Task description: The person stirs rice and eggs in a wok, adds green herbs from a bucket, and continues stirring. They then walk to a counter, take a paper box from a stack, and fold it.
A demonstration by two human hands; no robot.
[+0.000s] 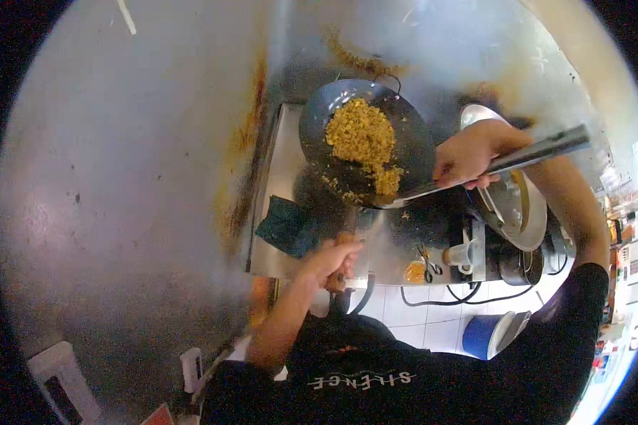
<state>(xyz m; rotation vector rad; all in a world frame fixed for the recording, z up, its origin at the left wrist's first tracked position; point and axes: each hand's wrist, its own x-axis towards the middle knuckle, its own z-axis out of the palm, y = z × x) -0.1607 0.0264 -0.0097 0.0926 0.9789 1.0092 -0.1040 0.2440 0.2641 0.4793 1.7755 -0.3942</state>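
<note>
A dark wok point(420, 134) tilts over the stove, with yellow fried rice point(361, 131) heaped in it and grains scattered toward the near rim. My left hand point(337, 261) is wrapped round the wok's handle point(349, 225) at the near side. From the right, my right hand point(468, 152) grips a long-handled metal wok spatula point(539, 150). The spatula's head dips to the near right rim of the wok, by the loose rice; part of it is hard to make out.
A dark green cloth point(282, 227) lies left of the wok. At right are a large metal bowl point(535, 219), a clear measuring jug point(461, 255), scissors point(429, 263) and a dark pot point(521, 265). A blue bucket point(480, 336) stands on the tiled floor. Stained metal walls point(142, 177) surround the stove.
</note>
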